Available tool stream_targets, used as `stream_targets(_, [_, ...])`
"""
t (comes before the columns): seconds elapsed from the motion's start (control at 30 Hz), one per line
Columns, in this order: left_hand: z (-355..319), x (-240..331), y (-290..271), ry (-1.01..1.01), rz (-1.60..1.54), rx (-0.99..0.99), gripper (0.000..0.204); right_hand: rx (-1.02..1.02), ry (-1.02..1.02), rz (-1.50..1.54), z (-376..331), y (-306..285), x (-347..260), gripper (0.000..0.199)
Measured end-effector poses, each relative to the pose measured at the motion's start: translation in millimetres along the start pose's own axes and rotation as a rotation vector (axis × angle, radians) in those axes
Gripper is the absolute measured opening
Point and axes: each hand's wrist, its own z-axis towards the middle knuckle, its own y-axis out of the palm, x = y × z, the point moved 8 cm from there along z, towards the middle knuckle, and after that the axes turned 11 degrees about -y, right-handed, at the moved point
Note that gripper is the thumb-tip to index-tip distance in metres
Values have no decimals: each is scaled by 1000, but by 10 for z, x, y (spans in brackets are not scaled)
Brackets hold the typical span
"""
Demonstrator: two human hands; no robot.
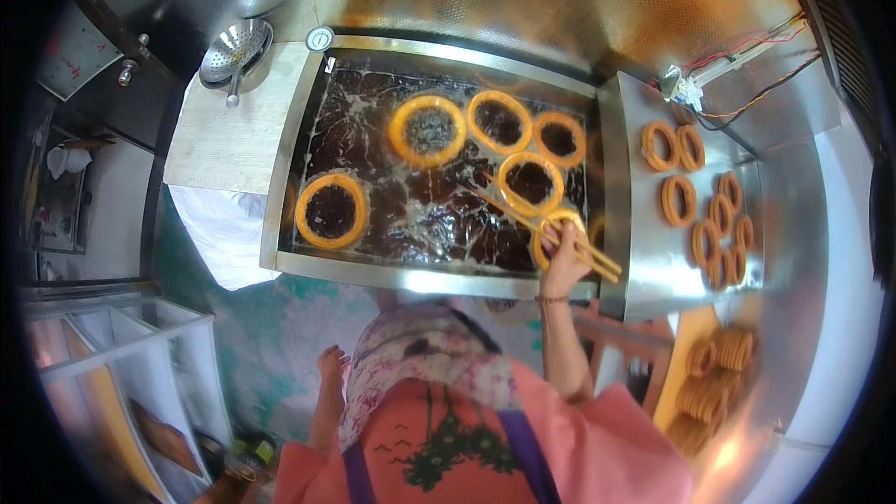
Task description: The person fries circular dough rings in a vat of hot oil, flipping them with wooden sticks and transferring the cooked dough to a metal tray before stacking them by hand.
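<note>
Over the fryer, the right hand holds chopsticks slanting leftward.

The right hand is holding chopsticks over dark oil; golden rings are floating there; the left hand is hanging loosely.
</note>
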Motion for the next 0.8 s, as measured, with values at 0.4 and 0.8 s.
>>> stream_targets(0.4, [142, 203, -18, 134, 67, 4, 37, -239, -66, 9, -200, 633, 394, 12])
stream_targets(0.8, [-105, 224, 8, 90, -16, -3, 37, 259, -179, 125, 795, -55, 52, 14])
